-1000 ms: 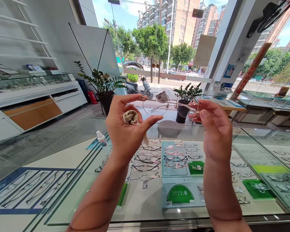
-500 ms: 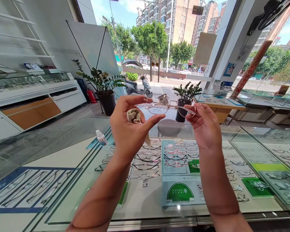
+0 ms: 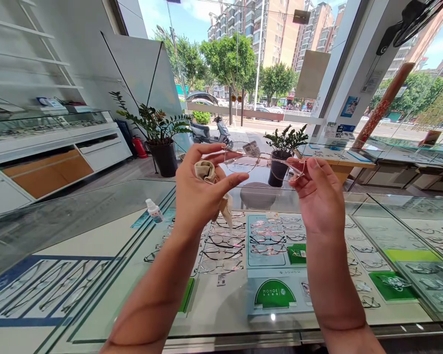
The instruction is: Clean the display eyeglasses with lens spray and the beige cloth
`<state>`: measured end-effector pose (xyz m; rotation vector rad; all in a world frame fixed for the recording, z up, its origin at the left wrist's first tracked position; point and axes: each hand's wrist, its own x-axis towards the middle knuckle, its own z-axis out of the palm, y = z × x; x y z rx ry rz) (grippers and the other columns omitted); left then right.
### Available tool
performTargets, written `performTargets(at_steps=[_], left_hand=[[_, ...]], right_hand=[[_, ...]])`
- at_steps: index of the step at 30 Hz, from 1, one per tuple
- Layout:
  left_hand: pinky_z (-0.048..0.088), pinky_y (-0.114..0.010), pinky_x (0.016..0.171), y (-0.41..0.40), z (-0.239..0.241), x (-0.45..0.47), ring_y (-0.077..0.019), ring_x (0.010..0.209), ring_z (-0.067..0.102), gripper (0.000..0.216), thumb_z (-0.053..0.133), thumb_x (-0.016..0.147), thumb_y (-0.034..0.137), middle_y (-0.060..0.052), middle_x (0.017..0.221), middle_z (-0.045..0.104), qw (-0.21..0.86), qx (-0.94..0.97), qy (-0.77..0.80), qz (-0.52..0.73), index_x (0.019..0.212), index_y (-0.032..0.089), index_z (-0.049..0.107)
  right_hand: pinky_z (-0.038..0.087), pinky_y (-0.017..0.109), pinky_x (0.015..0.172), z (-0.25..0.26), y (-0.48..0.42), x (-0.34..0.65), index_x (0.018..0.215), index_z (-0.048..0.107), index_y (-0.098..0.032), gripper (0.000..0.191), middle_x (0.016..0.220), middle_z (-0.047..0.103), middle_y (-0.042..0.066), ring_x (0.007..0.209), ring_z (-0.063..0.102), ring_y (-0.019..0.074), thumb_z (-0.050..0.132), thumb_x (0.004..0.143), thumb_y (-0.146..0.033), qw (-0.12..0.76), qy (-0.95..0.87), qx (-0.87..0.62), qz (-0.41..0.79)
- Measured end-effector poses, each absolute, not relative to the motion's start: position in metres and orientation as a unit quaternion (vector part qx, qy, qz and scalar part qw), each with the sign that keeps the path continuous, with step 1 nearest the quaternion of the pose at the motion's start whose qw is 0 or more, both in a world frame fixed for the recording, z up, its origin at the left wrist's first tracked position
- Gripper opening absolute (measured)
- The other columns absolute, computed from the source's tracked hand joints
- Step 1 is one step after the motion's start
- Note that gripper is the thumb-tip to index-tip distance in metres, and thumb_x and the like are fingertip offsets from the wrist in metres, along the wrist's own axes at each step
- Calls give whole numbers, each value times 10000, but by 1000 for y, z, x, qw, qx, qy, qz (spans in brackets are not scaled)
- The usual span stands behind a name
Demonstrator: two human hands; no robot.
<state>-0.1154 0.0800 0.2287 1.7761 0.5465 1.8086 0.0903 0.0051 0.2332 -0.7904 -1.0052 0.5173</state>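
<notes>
From my end of the feed I have a pair of glasses (image 3: 258, 159) up in the air, thin-rimmed with round lenses, above the far edge of the glass display counter (image 3: 221, 319) and well clear of it. Its long axis runs left to right across my view, the right end dipping slightly below the left. A temple slants across the right lens; I can't tell exactly how both temples are folded. A printed sticker (image 3: 251, 149) sits on the upper part of the left lens.

My left hand (image 3: 201, 194) grips a bunched beige cloth (image 3: 205, 171), one corner hanging below the fingers. Its forefinger reaches the upper left end of the glasses, and the thumb, spread wide from it, lies along the lower left rim; whether the thumb tip touches I can't tell. My right hand (image 3: 322, 199) pinches the right end between thumb and fingers.

On the counter, left of both hands and toward its far left corner, stands a small white bottle (image 3: 155, 211). Under the glass, rows of eyeglass frames (image 3: 223, 253) lie behind a green semicircular sign (image 3: 276, 294) near the front edge.
</notes>
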Motion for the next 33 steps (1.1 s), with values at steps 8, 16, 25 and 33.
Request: performTargets(at_steps=[8, 16, 25, 33], left_hand=[[657, -413, 846, 73, 228, -112, -269, 957, 798, 610, 1027, 711, 388, -31, 981, 776, 229, 643, 213, 699, 1163, 262, 637], [604, -341, 750, 53, 238, -110, -271, 1012, 779, 538, 1012, 686, 272, 1, 884, 721, 306, 600, 262, 691, 1070, 281, 635], [590, -346, 775, 55, 237, -112, -294, 1193, 733, 591, 1025, 694, 348, -54, 1143, 740, 301, 616, 264, 679, 1123, 287, 624], [549, -329, 675, 47, 236, -108, -310, 1178, 731, 633, 1038, 667, 340, -67, 1206, 709, 285, 609, 272, 688, 1134, 293, 612]], right_hand=[[600, 361, 721, 230, 14, 96, 1019, 754, -282, 277, 1128, 852, 43, 746, 711, 160, 777, 917, -538, 774, -458, -355, 254], [605, 353, 696, 231, 13, 96, 967, 745, -284, 255, 1100, 861, 35, 676, 685, 141, 780, 917, -532, 767, -452, -367, 270], [616, 305, 668, 229, 20, 98, 947, 789, -277, 259, 1062, 866, 23, 660, 670, 117, 859, 862, -511, 779, -429, -334, 313], [637, 338, 724, 224, 29, 101, 983, 791, -281, 277, 1119, 862, 25, 672, 694, 128, 820, 892, -541, 759, -438, -358, 321]])
